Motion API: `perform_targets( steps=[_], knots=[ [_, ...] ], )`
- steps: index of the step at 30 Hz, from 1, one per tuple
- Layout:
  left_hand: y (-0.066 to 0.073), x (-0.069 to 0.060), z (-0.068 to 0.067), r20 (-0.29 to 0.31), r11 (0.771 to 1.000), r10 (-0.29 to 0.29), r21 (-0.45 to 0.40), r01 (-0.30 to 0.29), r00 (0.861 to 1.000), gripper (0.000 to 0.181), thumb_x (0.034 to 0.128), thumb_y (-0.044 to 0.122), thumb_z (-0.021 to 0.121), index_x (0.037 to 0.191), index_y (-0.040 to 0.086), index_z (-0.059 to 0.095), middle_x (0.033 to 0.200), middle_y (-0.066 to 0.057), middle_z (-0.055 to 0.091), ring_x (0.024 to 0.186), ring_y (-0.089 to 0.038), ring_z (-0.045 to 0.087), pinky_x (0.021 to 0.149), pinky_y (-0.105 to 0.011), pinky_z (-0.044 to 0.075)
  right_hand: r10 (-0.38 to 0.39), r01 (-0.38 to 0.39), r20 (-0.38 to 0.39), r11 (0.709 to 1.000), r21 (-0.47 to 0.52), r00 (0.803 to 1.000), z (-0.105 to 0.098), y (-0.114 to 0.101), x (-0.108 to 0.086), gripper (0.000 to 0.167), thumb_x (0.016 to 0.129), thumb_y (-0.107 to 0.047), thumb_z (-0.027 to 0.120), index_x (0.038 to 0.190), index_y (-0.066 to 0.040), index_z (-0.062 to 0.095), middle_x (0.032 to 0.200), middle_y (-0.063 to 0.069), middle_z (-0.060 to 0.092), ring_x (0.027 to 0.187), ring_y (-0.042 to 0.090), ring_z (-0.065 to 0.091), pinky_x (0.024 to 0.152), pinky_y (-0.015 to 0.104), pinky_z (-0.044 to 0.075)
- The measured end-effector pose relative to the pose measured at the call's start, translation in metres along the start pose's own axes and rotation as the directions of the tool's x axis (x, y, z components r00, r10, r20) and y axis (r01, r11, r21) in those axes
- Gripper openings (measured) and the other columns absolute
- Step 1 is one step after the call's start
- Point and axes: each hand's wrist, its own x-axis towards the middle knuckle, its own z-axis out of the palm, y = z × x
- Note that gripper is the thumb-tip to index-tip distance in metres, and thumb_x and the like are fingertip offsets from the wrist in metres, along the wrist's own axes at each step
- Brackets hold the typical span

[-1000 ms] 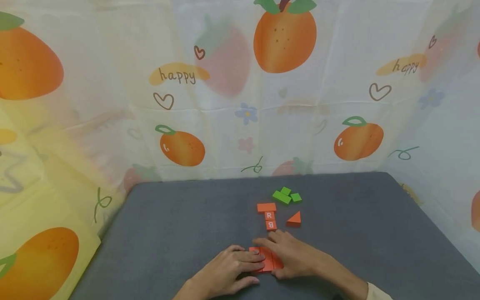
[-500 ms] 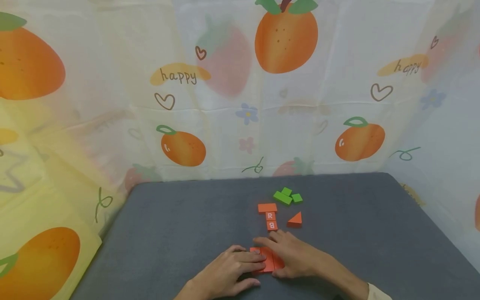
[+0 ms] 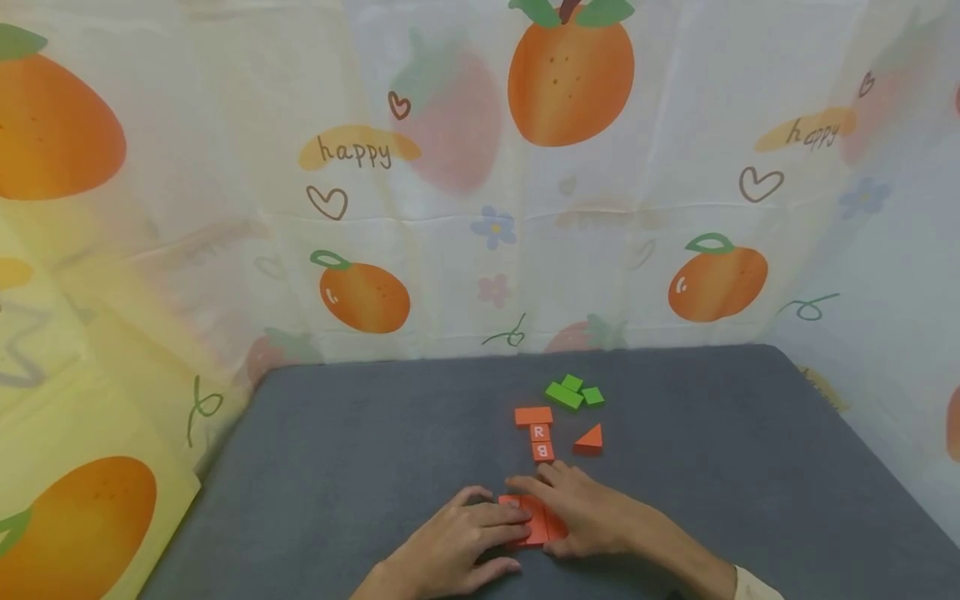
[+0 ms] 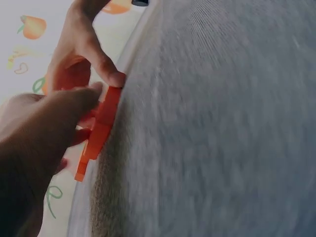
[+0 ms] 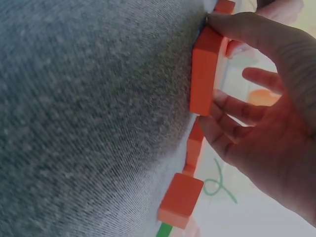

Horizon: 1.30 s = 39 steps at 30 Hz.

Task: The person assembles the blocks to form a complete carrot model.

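Several flat orange-red building blocks point(image 3: 536, 530) lie side by side on the grey cloth between the hands. My left hand point(image 3: 459, 542) rests its extended fingers on the left-hand blocks, its thumb apart from them on the near side. Around the rightmost block point(image 5: 203, 74), my right hand point(image 3: 588, 510) has its thumb at the near end and fingertips at the far end. Beyond the hands stand two small orange blocks marked R point(image 3: 539, 432) and B point(image 3: 542, 451), in line under an orange bar point(image 3: 533, 416). Fingers partly hide the row.
An orange triangular block point(image 3: 589, 440) sits to the right of the lettered blocks. Several green blocks point(image 3: 566, 395) are grouped farther back. The grey table point(image 3: 360, 442) meets a fruit-printed cloth point(image 3: 442, 275) at its far edge.
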Motion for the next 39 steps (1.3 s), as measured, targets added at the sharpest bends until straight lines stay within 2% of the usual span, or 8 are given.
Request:
perform_targets(
  steps=[3,6,14,20,26,31,35,39],
  knots=[
    [-0.004,0.003,-0.005,0.002,0.998,0.036,0.058,-0.036,0.999,0.04,0.1058,0.042,0.062,0.14,0.023,0.066,0.142,0.01,0.068,0.131,-0.004,0.064,0.111,-0.046,0.051,0.037,-0.037,0.037,0.999,0.016,0.999,-0.005,0.001,0.0,0.085,0.089,-0.043,0.083,0.16,-0.025,0.039,0.14,0.0,0.058,0.122,0.016,0.055,0.1,0.049,0.054],
    [-0.009,0.006,-0.011,0.008,0.994,0.061,0.093,-0.061,0.998,0.041,0.1072,0.042,0.059,0.143,0.022,0.064,0.146,0.008,0.066,0.137,-0.006,0.06,0.113,-0.047,0.05,0.075,-0.078,0.065,0.996,0.049,0.995,-0.01,0.003,-0.001,0.092,0.086,-0.049,0.084,0.162,-0.028,0.036,0.149,0.001,0.056,0.131,0.021,0.056,0.107,0.058,0.052],
    [-0.014,0.004,-0.016,0.064,0.993,0.113,0.01,-0.114,0.992,0.04,0.1088,0.043,0.055,0.14,0.02,0.066,0.139,0.009,0.069,0.128,-0.003,0.065,0.109,-0.035,0.054,0.055,-0.062,0.067,0.993,0.105,0.996,-0.011,0.004,-0.003,0.089,0.09,-0.04,0.083,0.163,-0.025,0.034,0.155,-0.002,0.053,0.138,0.021,0.054,0.112,0.057,0.049],
    [-0.017,-0.005,-0.019,0.024,0.997,0.077,-0.024,-0.077,0.997,0.036,0.1074,0.041,0.059,0.135,0.021,0.07,0.135,0.009,0.072,0.125,-0.003,0.067,0.105,-0.034,0.055,0.038,-0.043,0.056,0.994,0.096,0.998,-0.005,0.003,0.0,0.087,0.092,-0.04,0.081,0.164,-0.026,0.033,0.157,0.003,0.052,0.142,0.027,0.053,0.111,0.062,0.048],
    [-0.017,-0.005,-0.016,0.102,0.997,0.065,-0.043,-0.061,0.993,0.038,0.1081,0.043,0.056,0.136,0.022,0.071,0.138,0.01,0.071,0.125,-0.001,0.067,0.104,-0.032,0.054,0.031,-0.034,0.041,0.997,0.068,0.999,-0.005,0.004,-0.002,0.087,0.091,-0.036,0.083,0.162,-0.025,0.035,0.153,-0.001,0.055,0.137,0.023,0.056,0.107,0.059,0.051],
    [-0.017,-0.007,-0.013,0.103,0.998,0.055,-0.04,-0.052,0.993,0.039,0.108,0.044,0.056,0.138,0.023,0.069,0.141,0.011,0.069,0.131,-0.003,0.064,0.101,-0.031,0.054,0.046,-0.049,0.058,0.996,0.068,0.997,-0.005,0.005,-0.003,0.086,0.092,-0.036,0.082,0.163,-0.026,0.034,0.154,-0.001,0.054,0.139,0.024,0.055,0.108,0.059,0.051],
    [-0.019,-0.008,-0.015,0.13,0.998,0.042,-0.057,-0.035,0.991,0.043,0.1093,0.046,0.052,0.144,0.024,0.064,0.149,0.011,0.063,0.143,-0.007,0.056,0.107,-0.038,0.051,0.06,-0.066,0.067,0.995,0.078,0.996,-0.009,0.008,-0.004,0.085,0.093,-0.045,0.079,0.163,-0.028,0.034,0.155,0.0,0.053,0.139,0.024,0.054,0.111,0.06,0.049],
    [-0.022,-0.01,-0.021,0.191,0.997,0.018,-0.076,-0.003,0.981,0.051,0.1105,0.049,0.046,0.154,0.024,0.054,0.16,0.01,0.052,0.153,-0.011,0.045,0.117,-0.047,0.046,0.063,-0.063,0.004,0.998,0.02,0.998,-0.023,0.014,-0.007,0.075,0.096,-0.045,0.076,0.159,-0.022,0.044,0.147,0.001,0.057,0.13,0.02,0.057,0.109,0.054,0.052]
  ],
)
